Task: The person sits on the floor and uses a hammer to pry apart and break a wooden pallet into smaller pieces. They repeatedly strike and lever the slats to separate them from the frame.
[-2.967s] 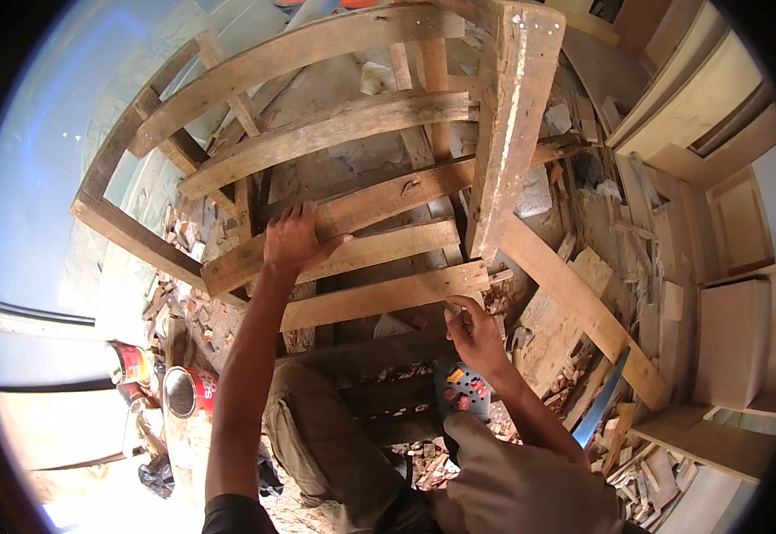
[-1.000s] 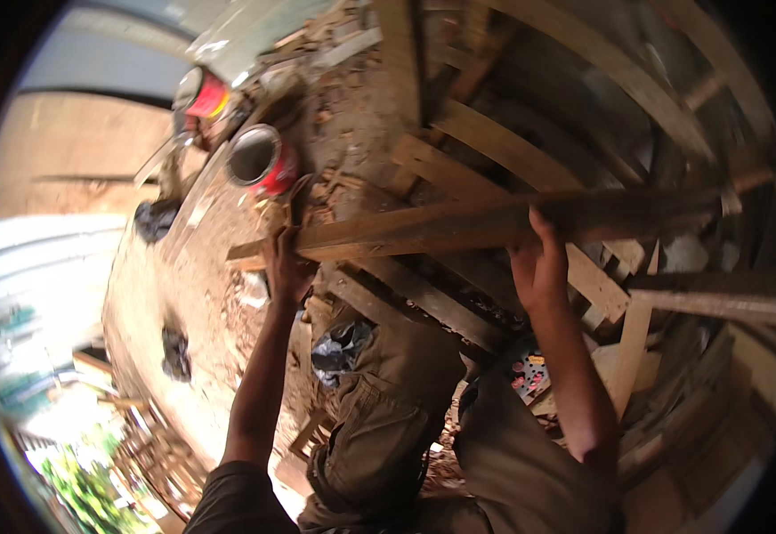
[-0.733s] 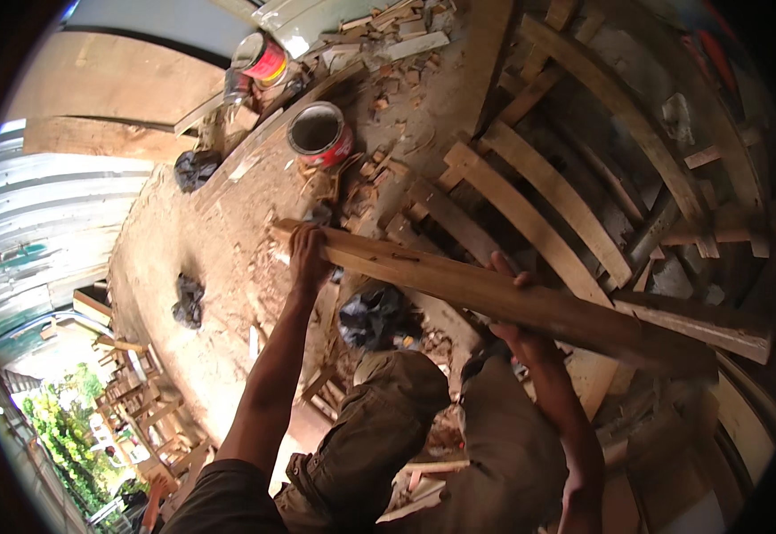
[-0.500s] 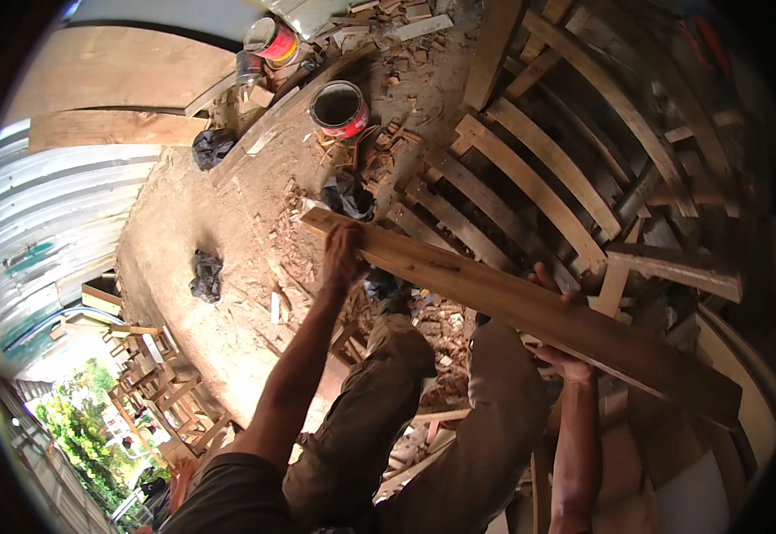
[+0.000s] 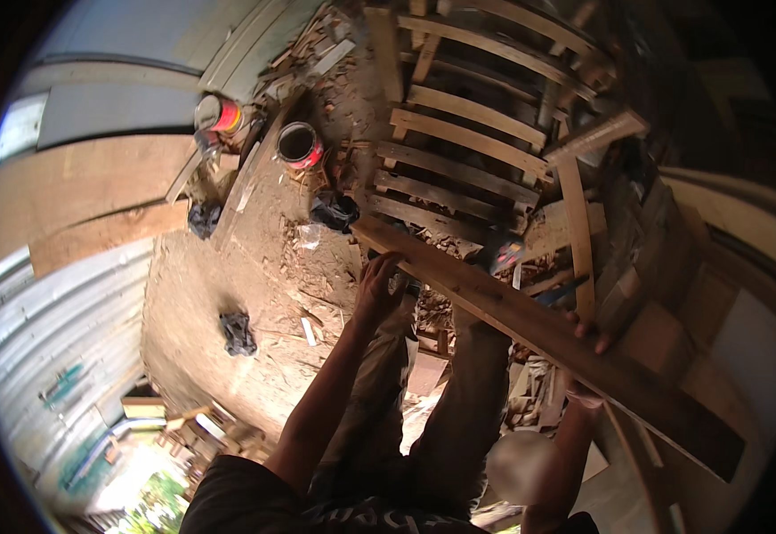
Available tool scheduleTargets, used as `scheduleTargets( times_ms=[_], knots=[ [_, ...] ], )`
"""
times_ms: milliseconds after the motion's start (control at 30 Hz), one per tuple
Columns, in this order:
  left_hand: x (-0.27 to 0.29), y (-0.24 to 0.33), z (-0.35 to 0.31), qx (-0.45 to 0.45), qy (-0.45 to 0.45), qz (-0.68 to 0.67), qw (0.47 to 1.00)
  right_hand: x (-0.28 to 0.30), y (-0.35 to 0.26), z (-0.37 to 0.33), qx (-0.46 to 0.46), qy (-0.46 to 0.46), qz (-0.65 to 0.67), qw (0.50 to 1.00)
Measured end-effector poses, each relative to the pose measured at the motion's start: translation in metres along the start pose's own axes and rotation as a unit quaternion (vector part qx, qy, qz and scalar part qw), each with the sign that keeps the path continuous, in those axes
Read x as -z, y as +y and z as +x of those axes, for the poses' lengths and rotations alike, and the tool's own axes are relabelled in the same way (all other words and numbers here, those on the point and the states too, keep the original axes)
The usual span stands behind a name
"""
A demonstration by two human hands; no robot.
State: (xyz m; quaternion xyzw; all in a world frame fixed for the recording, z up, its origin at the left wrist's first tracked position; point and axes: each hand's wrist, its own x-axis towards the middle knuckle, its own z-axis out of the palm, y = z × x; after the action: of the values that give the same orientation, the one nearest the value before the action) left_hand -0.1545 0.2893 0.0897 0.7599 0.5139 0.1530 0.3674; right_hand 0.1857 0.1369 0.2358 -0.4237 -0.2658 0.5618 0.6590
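Observation:
A long wooden plank [image 5: 513, 313] runs slantwise in front of me, from its far left end down to the near right. Close to that far end, my left hand [image 5: 379, 283] is closed on the plank's near edge. My right hand [image 5: 584, 390] grips it farther down, with the palm under the near edge and fingertips showing over the far side. Part of the right hand is hidden beneath the wood. My legs are below the plank, over ground strewn with wood scraps.
Beyond the plank lies a slatted wooden frame [image 5: 468, 135]. A red bucket [image 5: 300, 148], another bucket [image 5: 220, 116] and a black plastic bag [image 5: 238, 333] stand or lie on the dirt. Corrugated metal sheeting [image 5: 68, 320] borders the left; boards [image 5: 731, 236] lean at right.
My view has turned, so the slatted frame and buckets appear farther left. The plank and both hands sit slightly lower and to the right in view; both hands keep their hold.

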Motion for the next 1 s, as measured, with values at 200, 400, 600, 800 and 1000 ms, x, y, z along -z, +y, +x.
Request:
scheduleTargets(
  times_ms=[200,400,600,800,1000],
  knots=[
    [0.013,-0.036,-0.057,0.056,-0.186,-0.056,0.979,-0.017,0.019,-0.049,-0.017,0.178,-0.051,0.983],
    [-0.003,-0.014,-0.055,0.005,-0.227,-0.073,0.971,0.039,0.105,-0.105,-0.04,0.252,0.131,0.958],
    [-0.03,0.15,0.009,-0.028,-0.188,-0.366,0.911,-0.007,0.133,-0.049,0.002,0.448,-0.165,0.879],
    [-0.045,0.227,0.018,-0.099,-0.16,-0.449,0.873,-0.037,0.166,-0.001,-0.003,0.453,-0.469,0.759],
    [-0.051,0.164,0.063,-0.097,-0.058,-0.373,0.921,-0.084,0.151,-0.016,-0.095,0.317,-0.406,0.852]
  ],
)
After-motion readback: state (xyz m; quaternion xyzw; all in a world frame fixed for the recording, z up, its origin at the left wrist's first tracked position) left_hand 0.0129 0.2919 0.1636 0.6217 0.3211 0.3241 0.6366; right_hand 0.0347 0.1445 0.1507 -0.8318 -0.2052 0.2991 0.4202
